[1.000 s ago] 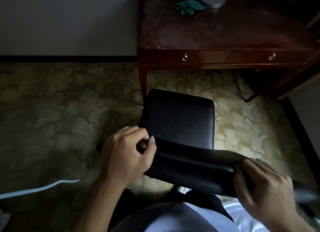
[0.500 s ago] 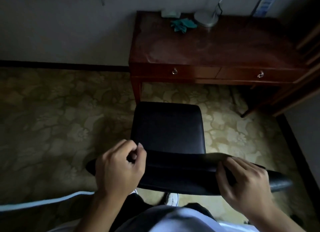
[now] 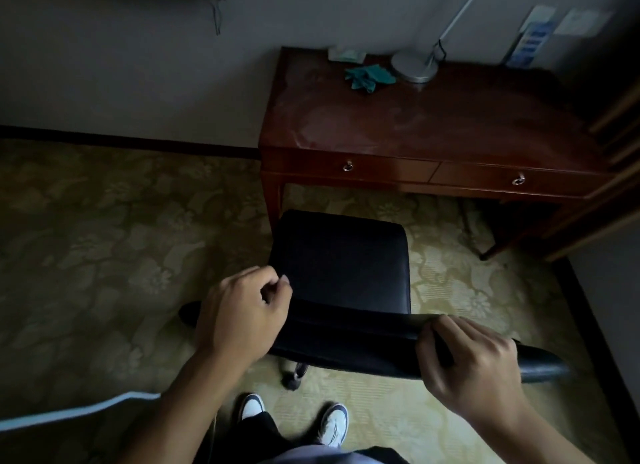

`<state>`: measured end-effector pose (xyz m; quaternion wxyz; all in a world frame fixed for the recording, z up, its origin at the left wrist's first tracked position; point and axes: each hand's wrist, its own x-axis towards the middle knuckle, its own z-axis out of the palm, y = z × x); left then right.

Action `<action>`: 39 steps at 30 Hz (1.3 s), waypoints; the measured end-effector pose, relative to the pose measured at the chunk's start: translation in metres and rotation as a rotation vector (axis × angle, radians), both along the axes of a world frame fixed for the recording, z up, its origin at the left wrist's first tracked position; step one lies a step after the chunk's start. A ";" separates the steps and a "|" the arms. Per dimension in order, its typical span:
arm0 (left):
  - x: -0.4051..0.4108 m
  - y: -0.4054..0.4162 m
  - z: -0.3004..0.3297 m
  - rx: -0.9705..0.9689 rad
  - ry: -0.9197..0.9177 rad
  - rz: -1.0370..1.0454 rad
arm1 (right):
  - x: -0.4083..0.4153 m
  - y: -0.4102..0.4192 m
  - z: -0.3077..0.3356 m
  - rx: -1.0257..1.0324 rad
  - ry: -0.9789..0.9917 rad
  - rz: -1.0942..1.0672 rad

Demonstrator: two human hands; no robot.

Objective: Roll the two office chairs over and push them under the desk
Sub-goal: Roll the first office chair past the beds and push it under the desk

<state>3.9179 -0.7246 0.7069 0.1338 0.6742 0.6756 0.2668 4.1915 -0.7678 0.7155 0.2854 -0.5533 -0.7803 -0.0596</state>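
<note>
Both hands clasp the black chair's (image 3: 341, 266) backrest: left grip (image 3: 242, 316) near its left end, right grip (image 3: 467, 356) near its right. The chair faces the counter (image 3: 433, 124), seat just short of it.

The room is dim, and the strongest light falls on the carpet (image 3: 446, 280) just right of the black chair seat (image 3: 341, 259), which itself reads as a near-featureless dark mass. The wooden surface (image 3: 433, 117) beyond the chair carries a pale, smeary sheen across its top, while the space beneath it on the right sinks into deep shadow. Wide-angle distortion bends the wall line left of the chair, the frame's corners darken, and detail is soft and grainy throughout.
</note>
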 end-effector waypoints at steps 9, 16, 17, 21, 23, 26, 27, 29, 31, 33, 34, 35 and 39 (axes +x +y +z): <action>0.016 0.055 0.001 -0.247 0.133 0.025 | 0.017 0.047 -0.005 0.009 0.014 0.013; 0.048 0.071 -0.002 -0.267 0.162 0.053 | 0.048 0.071 -0.011 -0.004 0.047 -0.001; 0.054 0.071 -0.002 -0.264 0.168 0.063 | 0.052 0.073 -0.011 -0.015 0.049 -0.010; 0.075 0.074 -0.001 -0.190 0.147 0.084 | 0.069 0.084 -0.012 -0.028 0.038 -0.031; 0.090 0.072 0.002 -0.154 0.122 0.091 | 0.082 0.093 -0.010 -0.033 0.040 -0.021; 0.114 0.066 0.007 -0.090 0.089 0.102 | 0.106 0.107 -0.009 -0.051 0.039 0.006; 0.121 0.063 0.006 -0.058 0.073 0.108 | 0.113 0.110 -0.010 -0.057 0.039 0.014; 0.139 0.057 0.002 0.009 0.048 0.142 | 0.132 0.119 -0.012 -0.058 0.042 0.050; 0.158 0.054 -0.002 0.085 0.050 0.207 | 0.150 0.132 -0.012 -0.047 0.049 0.119; 0.174 0.054 -0.003 0.122 0.069 0.301 | 0.165 0.143 -0.012 -0.054 0.046 0.222; 0.180 0.055 -0.003 0.127 0.083 0.338 | 0.172 0.147 -0.013 -0.060 0.034 0.266; 0.186 0.057 -0.003 0.124 0.085 0.361 | 0.179 0.151 -0.013 -0.053 0.014 0.297; 0.196 0.073 -0.001 0.139 0.094 0.414 | 0.190 0.173 -0.015 0.021 -0.015 0.368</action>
